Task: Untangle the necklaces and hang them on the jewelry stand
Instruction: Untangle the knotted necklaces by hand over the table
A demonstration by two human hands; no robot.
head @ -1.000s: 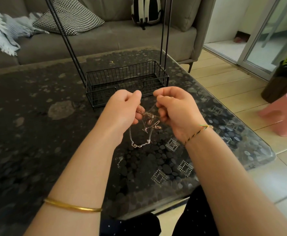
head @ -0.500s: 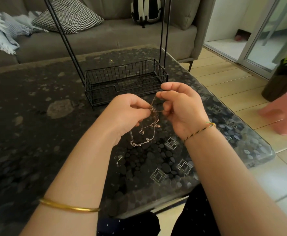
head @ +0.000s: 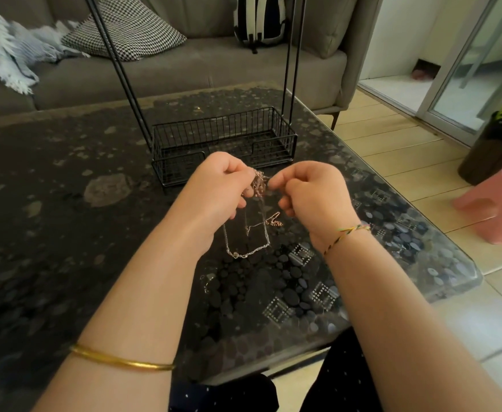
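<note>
The necklaces [head: 258,183] hang as one tangled bunch between the two hands, above the table [head: 65,209] and just in front of the jewelry stand [head: 224,135]. The left hand [head: 217,188] is curled and pinches the pinkish knot at its fingertips; the right hand [head: 312,194], also curled, pinches a strand just beside it. Compared with a second ago, the knot has come up to the fingertips, the hands have drawn a little apart, and the silver loop [head: 246,254] dangles longer below. That suggests strands are loosening, yet nothing is separated and the stand holds no necklace.
</note>
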